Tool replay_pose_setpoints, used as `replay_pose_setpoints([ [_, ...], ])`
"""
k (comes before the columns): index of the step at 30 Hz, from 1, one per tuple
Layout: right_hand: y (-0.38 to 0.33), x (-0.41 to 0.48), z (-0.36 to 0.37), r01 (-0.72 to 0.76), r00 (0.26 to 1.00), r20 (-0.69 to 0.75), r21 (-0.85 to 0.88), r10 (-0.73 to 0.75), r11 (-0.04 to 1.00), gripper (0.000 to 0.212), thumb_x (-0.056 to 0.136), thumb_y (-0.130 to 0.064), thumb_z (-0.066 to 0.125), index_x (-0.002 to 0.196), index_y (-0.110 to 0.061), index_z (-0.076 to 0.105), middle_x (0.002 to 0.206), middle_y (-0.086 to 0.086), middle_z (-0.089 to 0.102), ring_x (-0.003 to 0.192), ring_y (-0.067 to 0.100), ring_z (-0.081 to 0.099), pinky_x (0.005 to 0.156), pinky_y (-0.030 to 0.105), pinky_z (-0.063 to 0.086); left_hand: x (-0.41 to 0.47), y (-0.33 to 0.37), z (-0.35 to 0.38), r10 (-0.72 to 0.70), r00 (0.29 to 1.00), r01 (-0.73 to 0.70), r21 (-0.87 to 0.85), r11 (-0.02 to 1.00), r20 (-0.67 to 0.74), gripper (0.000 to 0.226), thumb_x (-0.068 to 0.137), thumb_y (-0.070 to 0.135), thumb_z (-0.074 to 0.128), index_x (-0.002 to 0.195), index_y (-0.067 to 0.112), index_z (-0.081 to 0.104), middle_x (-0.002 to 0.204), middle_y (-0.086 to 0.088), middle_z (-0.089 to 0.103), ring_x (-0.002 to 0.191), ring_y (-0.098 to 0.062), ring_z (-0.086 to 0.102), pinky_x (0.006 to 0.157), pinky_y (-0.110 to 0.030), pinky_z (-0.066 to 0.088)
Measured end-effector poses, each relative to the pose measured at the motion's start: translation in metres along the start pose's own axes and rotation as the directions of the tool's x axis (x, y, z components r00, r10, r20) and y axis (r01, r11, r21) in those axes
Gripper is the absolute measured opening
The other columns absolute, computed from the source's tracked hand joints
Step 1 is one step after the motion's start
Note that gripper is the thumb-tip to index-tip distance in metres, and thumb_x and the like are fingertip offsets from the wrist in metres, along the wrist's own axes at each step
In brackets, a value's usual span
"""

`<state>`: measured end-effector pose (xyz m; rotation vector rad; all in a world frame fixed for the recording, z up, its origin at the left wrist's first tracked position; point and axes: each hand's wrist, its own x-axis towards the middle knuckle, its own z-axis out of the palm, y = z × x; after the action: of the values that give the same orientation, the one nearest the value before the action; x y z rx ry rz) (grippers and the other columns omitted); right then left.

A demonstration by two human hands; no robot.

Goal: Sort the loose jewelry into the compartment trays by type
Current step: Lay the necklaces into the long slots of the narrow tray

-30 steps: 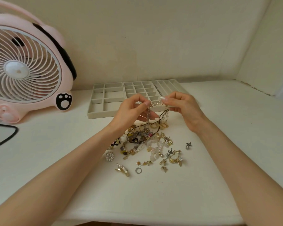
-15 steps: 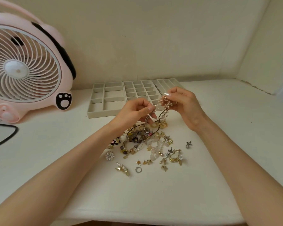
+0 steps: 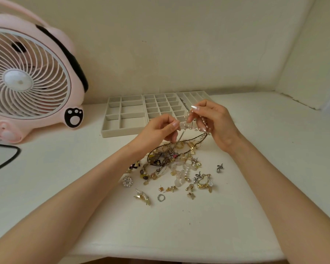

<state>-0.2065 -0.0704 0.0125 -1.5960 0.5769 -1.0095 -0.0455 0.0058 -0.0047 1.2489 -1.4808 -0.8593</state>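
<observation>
Above the jewelry pile on the white table, we see both hands with fingers curled. The left hand and right hand each pinch a beaded strand. The compartment trays sit just behind.

We see glossy gold and silver metal in the jewelry pile, lustrous beads on the pearl strand, matt grey compartment trays, glossy pink plastic fan left of them.
</observation>
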Motion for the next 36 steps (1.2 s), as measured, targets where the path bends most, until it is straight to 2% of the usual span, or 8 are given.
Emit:
replay_pose_setpoints([
  [4,0.002,-0.001,0.002,-0.007,0.997,-0.076,-0.058,0.003,0.998,0.010,0.093,-0.014,0.055,0.086,-0.008,0.059,0.075,0.006,0.071,0.040,0.012,0.036,0.045,0.022,0.031,-0.001,0.003,-0.002,0.002,0.999,-0.002,0.006,1.000,0.033,0.021,0.097,0.015,0.045,0.077,0.011,0.048,0.069,-0.004,0.046,0.062,-0.014,0.052,0.068,-0.025,0.051],
  [6,0.002,-0.002,0.003,-0.008,0.995,-0.100,-0.099,-0.002,0.995,0.011,0.093,-0.016,0.055,0.085,-0.009,0.058,0.077,0.004,0.073,0.038,0.010,0.036,0.042,0.018,0.031,-0.001,0.004,-0.001,0.013,1.000,-0.013,0.000,1.000,0.028,0.020,0.097,0.016,0.046,0.077,0.011,0.048,0.067,-0.004,0.045,0.059,-0.014,0.047,0.062,-0.027,0.049],
  [10,0.002,-0.003,0.005,-0.008,0.999,-0.044,-0.110,0.003,0.994,0.009,0.091,-0.018,0.060,0.085,-0.011,0.061,0.075,-0.001,0.071,0.041,0.010,0.042,0.042,0.018,0.037,-0.002,0.006,-0.001,0.054,0.998,-0.053,0.083,0.995,-0.010,0.014,0.093,0.022,0.055,0.081,0.015,0.054,0.069,-0.004,0.046,0.062,-0.016,0.040,0.061,-0.028,0.036],
  [16,0.006,-0.002,0.007,-0.016,0.999,0.042,-0.136,0.022,0.991,0.010,0.089,-0.013,0.063,0.089,-0.003,0.063,0.069,0.006,0.066,0.051,0.013,0.052,0.052,0.020,0.043,-0.002,0.000,0.000,0.102,0.992,-0.089,0.150,0.985,-0.079,0.010,0.087,0.020,0.064,0.080,0.017,0.058,0.077,-0.001,0.060,0.071,-0.013,0.053,0.072,-0.036,0.048],
  [21,0.012,-0.002,0.012,-0.062,0.997,0.029,-0.177,0.068,0.982,0.012,0.089,-0.014,0.064,0.091,-0.002,0.064,0.070,0.003,0.067,0.048,0.012,0.053,0.049,0.019,0.042,-0.002,0.001,0.001,0.136,0.975,-0.123,0.084,0.989,-0.176,0.012,0.086,0.019,0.065,0.077,0.015,0.057,0.064,0.010,0.055,0.053,0.000,0.045,0.052,-0.014,0.037],
  [26,0.010,-0.002,0.011,-0.102,0.990,-0.111,-0.128,0.088,0.986,0.009,0.091,-0.014,0.059,0.089,-0.006,0.062,0.071,0.003,0.071,0.043,0.012,0.048,0.045,0.019,0.039,-0.001,0.002,-0.001,0.114,0.989,-0.107,0.068,0.992,-0.096,0.013,0.090,0.016,0.059,0.079,0.012,0.055,0.062,0.009,0.051,0.050,0.001,0.041,0.050,-0.010,0.034],
  [33,0.002,0.002,-0.002,-0.077,0.924,-0.368,0.089,0.104,0.993,0.008,0.094,-0.013,0.054,0.085,-0.013,0.054,0.068,0.002,0.070,0.041,0.010,0.041,0.045,0.017,0.038,0.000,-0.002,-0.003,0.102,0.995,-0.100,0.135,0.986,-0.003,0.022,0.096,0.014,0.049,0.075,0.018,0.052,0.069,0.006,0.054,0.067,-0.011,0.047,0.065,-0.022,0.039],
  [36,-0.001,0.002,-0.006,-0.044,0.929,-0.359,0.130,0.089,0.991,0.009,0.094,-0.016,0.056,0.085,-0.013,0.057,0.071,0.003,0.069,0.043,0.010,0.042,0.047,0.017,0.039,-0.001,-0.001,-0.003,0.055,0.998,-0.055,0.198,0.979,0.009,0.028,0.097,0.029,0.048,0.073,0.015,0.055,0.072,0.006,0.058,0.068,-0.008,0.049,0.070,-0.024,0.040],
])
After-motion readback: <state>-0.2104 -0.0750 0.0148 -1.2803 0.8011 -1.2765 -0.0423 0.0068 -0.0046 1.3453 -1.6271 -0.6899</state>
